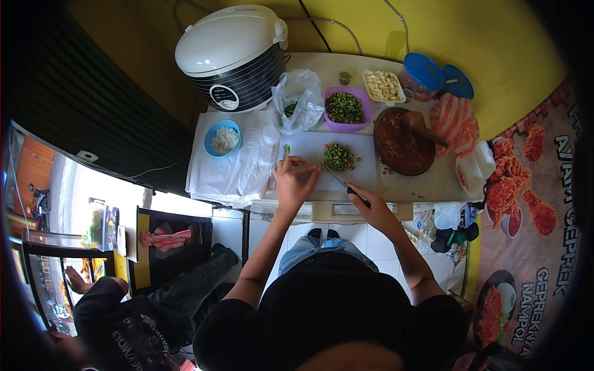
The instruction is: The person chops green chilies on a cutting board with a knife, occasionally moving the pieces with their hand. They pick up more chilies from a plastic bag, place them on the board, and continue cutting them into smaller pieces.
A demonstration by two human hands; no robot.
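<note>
My right hand (372,208) grips a knife (336,177) by its dark handle, with the blade slanting up and left over the white cutting board (366,146). At the board's lower left, my left hand (296,183) is closed, its fingers bent and pressed together. Its thumb side is right at the knife's tip; what those fingers hold is hidden. A green piece of chili (286,150) shows just beyond the left fingertips. Between the hands, farther up the board, lies a heap of chopped green chilies (338,156) with a few red bits.
Behind the board are a plastic bag (298,102), a purple tub of chopped greens (347,126) and a tray of peeled garlic (383,85). A stone mortar (403,154) with pestle stands right. A rice cooker (232,59) and rice bowl (223,140) are left. Another person (133,315) is lower left.
</note>
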